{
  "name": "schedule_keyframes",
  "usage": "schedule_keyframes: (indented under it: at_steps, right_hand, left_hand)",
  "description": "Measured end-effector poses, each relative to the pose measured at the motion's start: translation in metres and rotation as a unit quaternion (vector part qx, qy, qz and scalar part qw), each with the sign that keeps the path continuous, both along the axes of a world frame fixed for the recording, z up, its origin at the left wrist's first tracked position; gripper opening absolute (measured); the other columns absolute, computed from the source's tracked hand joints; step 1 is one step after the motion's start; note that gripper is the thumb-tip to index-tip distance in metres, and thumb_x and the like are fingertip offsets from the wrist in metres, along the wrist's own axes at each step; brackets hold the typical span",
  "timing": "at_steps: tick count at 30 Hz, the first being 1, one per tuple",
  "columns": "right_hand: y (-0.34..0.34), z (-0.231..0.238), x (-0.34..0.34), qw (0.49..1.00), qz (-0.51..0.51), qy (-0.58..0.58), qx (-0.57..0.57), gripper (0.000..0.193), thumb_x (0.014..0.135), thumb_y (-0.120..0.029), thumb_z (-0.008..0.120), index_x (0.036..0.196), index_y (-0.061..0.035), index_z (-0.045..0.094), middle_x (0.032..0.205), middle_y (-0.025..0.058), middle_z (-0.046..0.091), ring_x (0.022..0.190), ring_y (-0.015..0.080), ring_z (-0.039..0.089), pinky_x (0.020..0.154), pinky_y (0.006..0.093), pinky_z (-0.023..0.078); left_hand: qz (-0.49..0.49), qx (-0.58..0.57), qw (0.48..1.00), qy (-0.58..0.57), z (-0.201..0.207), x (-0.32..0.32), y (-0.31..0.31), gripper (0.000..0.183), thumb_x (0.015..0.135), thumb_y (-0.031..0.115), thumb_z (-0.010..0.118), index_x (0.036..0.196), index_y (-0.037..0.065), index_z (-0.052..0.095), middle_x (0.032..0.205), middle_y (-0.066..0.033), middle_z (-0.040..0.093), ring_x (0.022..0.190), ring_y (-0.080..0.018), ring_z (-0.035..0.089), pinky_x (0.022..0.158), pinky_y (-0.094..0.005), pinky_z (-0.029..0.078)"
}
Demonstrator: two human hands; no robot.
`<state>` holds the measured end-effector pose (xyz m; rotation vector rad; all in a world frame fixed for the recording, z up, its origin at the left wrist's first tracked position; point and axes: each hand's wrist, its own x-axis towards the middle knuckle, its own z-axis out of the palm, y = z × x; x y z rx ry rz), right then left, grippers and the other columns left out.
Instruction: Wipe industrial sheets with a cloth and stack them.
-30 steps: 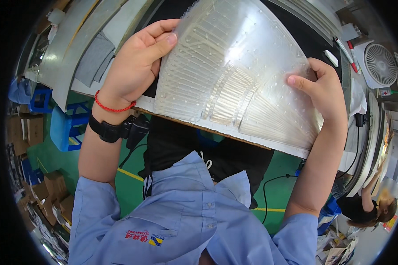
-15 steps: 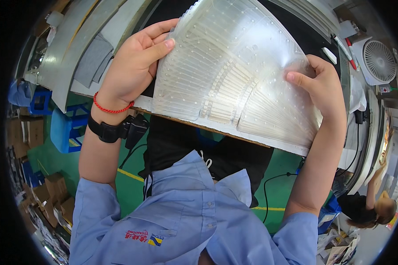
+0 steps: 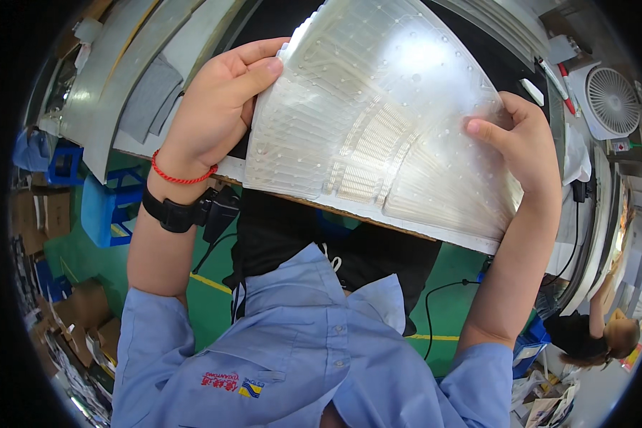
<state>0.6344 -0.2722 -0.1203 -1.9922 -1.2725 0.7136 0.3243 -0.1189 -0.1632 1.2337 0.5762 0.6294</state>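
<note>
Between my hands is a fanned stack of thin, clear plastic sheets (image 3: 378, 128), marked with fine silvery traces and small dots. My left hand (image 3: 225, 100) pinches the stack's left edge, thumb on top and fingers behind. At the right edge my right hand (image 3: 517, 139) grips the sheets, its thumb lying on the top face and its other fingers partly hidden underneath. The stack tilts over the near edge of the worktable (image 3: 421, 230), its sheet edges spread in steps on the left and lower right.
A white fan (image 3: 612, 101), a red marker (image 3: 566, 87) and a white piece (image 3: 531, 91) lie to the right. Grey cloths (image 3: 152, 96) rest at the left. A blue stool (image 3: 103, 210) stands on the green floor. Another person (image 3: 599, 335) is at the far right.
The stack's left-edge sheets have shifted and look more closely gathered. My right hand has moved very slightly outward; my left hand stays nearly in place.
</note>
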Motion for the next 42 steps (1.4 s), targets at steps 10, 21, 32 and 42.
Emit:
schedule_keyframes:
  at_steps: [10,21,32,42]
  right_hand:
    - [0.002,-0.0032,0.0022,0.999,0.029,-0.001,-0.021,0.03,0.067,-0.017,0.086,0.087,-0.0009,0.071,0.071,0.0029,0.066,0.064,0.0099,0.059,0.062,0.025,0.045]
    - [0.0017,-0.0008,-0.0011,0.999,0.026,-0.018,-0.028,0.033,0.066,-0.019,0.087,0.088,-0.0014,0.071,0.071,0.0035,0.066,0.064,0.0108,0.059,0.062,0.0253,0.045]
    - [0.0,-0.0029,0.0019,0.999,0.014,-0.032,-0.018,0.035,0.066,-0.021,0.088,0.089,-0.0009,0.071,0.072,0.0043,0.066,0.064,0.011,0.059,0.062,0.0259,0.045]
    - [-0.0005,-0.0025,0.0001,1.0,0.01,-0.014,-0.003,0.032,0.068,-0.017,0.086,0.092,-0.0011,0.072,0.073,0.004,0.067,0.064,0.0113,0.06,0.062,0.0259,0.046]
  left_hand:
    - [-0.004,-0.002,1.0,-0.014,-0.0023,-0.0017,0.002,0.038,0.102,0.015,0.049,0.135,-0.004,0.049,0.12,-0.0109,0.064,0.107,-0.0146,0.064,0.094,-0.0284,0.052]
    - [-0.029,-0.005,0.999,-0.038,-0.0029,-0.0048,0.0032,0.041,0.102,0.016,0.052,0.137,-0.003,0.048,0.124,-0.0104,0.062,0.112,-0.0147,0.061,0.097,-0.029,0.05]
    - [-0.015,-0.006,0.999,-0.029,-0.0042,-0.0034,0.0029,0.038,0.1,0.014,0.054,0.135,-0.002,0.05,0.12,-0.0095,0.065,0.107,-0.0147,0.064,0.094,-0.0286,0.052]
    - [-0.005,0.012,1.0,-0.012,-0.0001,-0.0018,-0.0025,0.039,0.1,0.012,0.053,0.135,-0.004,0.05,0.119,-0.0113,0.065,0.106,-0.0145,0.064,0.092,-0.0287,0.053]
